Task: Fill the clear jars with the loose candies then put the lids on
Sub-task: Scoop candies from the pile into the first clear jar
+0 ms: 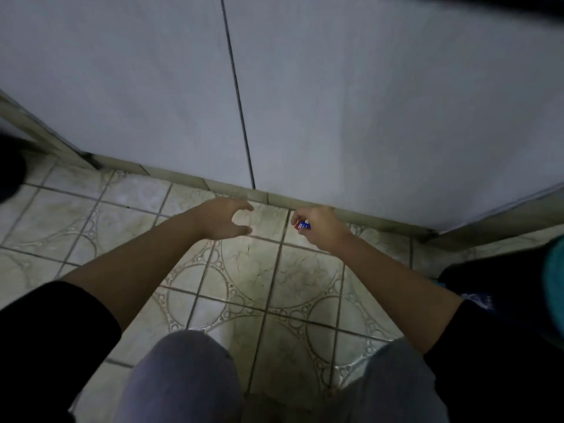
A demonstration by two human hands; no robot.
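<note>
Candy [302, 225] in a red, white and blue wrapper is pinched in the curled fingers of the right hand [322, 228], held out above the floor tiles [259, 270] near the foot of the white panels [335, 102]. Just to its left and apart from it, the left hand [221, 221] hangs level with it, thumb and fingers spread in a loose curve, gripping nothing. Both bare forearms reach out from black sleeves [45, 346] over grey-clad knees [183, 380].
</note>
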